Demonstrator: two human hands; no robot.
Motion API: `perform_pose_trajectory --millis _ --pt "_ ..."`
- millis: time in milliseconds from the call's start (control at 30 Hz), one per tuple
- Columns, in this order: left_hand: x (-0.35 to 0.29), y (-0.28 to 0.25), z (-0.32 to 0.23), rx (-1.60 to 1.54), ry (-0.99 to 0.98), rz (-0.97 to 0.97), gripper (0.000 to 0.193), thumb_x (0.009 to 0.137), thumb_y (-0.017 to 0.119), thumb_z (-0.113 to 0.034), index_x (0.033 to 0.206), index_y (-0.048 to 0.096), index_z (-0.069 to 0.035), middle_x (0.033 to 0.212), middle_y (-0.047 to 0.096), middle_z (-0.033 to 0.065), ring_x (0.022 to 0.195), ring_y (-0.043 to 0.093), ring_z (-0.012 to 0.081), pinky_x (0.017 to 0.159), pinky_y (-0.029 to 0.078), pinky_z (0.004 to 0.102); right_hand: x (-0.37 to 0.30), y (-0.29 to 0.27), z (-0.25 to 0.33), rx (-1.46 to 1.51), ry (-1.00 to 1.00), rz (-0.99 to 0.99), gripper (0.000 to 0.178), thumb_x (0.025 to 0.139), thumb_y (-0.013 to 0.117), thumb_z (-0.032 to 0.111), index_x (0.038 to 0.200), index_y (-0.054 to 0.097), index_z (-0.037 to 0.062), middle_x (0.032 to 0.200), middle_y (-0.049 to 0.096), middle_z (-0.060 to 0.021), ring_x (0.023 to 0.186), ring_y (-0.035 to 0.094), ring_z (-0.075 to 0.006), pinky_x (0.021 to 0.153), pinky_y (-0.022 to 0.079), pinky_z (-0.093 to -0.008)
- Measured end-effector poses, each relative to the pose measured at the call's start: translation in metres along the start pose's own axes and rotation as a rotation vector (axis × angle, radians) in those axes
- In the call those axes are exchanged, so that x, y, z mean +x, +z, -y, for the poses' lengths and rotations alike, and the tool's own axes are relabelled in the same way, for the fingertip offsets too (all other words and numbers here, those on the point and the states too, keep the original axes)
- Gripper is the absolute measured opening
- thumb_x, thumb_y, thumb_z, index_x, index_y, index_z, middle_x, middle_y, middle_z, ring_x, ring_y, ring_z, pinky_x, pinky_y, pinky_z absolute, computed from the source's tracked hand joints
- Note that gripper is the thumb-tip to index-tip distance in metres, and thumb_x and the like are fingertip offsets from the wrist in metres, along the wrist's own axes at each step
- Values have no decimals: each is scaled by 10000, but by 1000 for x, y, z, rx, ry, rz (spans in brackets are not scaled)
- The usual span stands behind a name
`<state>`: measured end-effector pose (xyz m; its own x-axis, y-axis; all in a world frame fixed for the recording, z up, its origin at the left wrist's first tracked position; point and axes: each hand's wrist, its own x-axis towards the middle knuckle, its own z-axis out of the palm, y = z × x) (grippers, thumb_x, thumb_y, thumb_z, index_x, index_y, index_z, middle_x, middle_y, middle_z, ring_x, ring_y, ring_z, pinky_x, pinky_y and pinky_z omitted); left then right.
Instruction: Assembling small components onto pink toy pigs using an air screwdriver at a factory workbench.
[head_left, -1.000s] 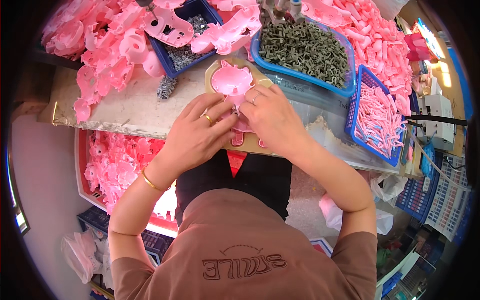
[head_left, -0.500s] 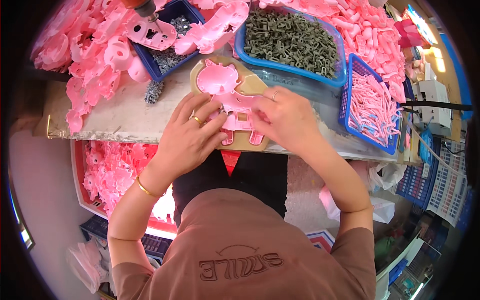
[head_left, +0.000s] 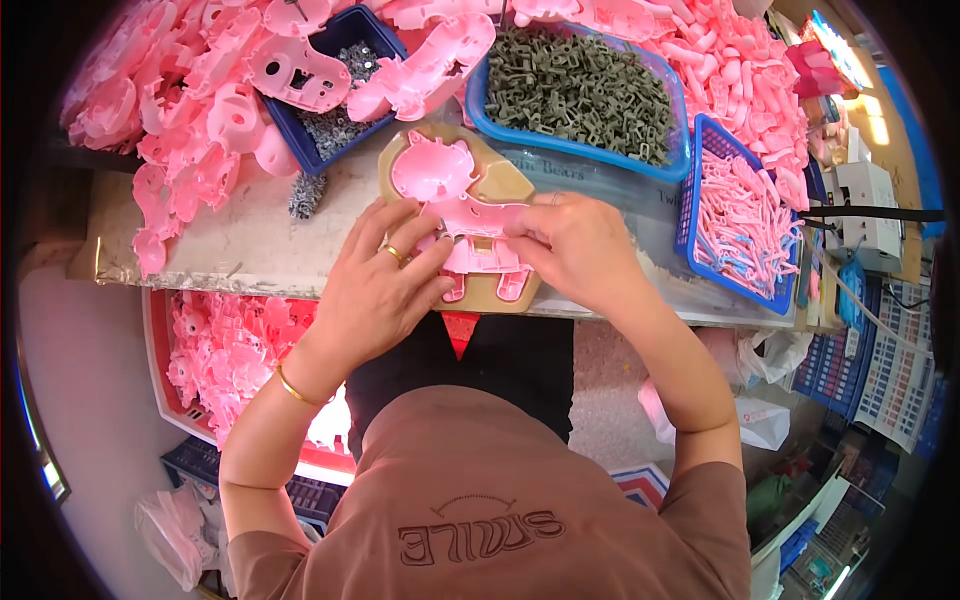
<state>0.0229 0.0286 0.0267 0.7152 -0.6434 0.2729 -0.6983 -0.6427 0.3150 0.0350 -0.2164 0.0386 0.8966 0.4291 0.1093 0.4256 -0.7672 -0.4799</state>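
Observation:
A pink plastic shell part (head_left: 432, 168), with a round hollow at its far end and two short legs at its near end, lies in a tan shaped fixture (head_left: 508, 184) at the table's front edge. Fingers of my left hand (head_left: 385, 275) are spread and stretched over the shell's left side, touching it. On the opposite side, my right hand (head_left: 580, 245) has thumb and forefinger pinched together at the shell's right edge. Whatever sits between those fingertips is too small or hidden to make out.
Behind the fixture stand a blue tray (head_left: 480, 115) of dark green clips and a dark blue bin (head_left: 312, 160) of screws. A blue basket (head_left: 688, 215) of thin pink pieces is at right. Pink shells (head_left: 215, 110) heap at left; a red-rimmed crate (head_left: 160, 375) of pink parts sits below.
The power screwdriver's body at the upper left has gone out of view. My right hand's raised fingers have lowered at the shell's edge. My left hand stays on the shell.

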Motion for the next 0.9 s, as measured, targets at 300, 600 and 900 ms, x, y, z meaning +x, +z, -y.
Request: perform_pose_trajectory --millis 300,600,900 --pt "-2 2 3 -114 -4 -81 278 815 710 -173 1057 641 -56 1178 586 104 1179 507 325 1016 436 436 76 -26 69 197 -263 -368 347 857 693 193 1179 646 72 935 653 -120 874 645 -281 759 511 -387" --pt "30 -35 84 105 -344 -263 98 906 604 -149 954 649 -76 806 664 113 758 663 337 612 519 412 250 -21 134 287 -737 -1329 582 894 690 242 1361 447 -7 1071 646 -232 928 675 -270 806 549 -357" --pt "61 -12 115 515 -187 -121 56 735 628 -54 725 682 -67 762 690 132 750 704 278 664 558 401 188 -78 128 887 -59 -77 399 841 777 170 1149 602 -11 868 682 -49 695 642 -95 610 516 -244"
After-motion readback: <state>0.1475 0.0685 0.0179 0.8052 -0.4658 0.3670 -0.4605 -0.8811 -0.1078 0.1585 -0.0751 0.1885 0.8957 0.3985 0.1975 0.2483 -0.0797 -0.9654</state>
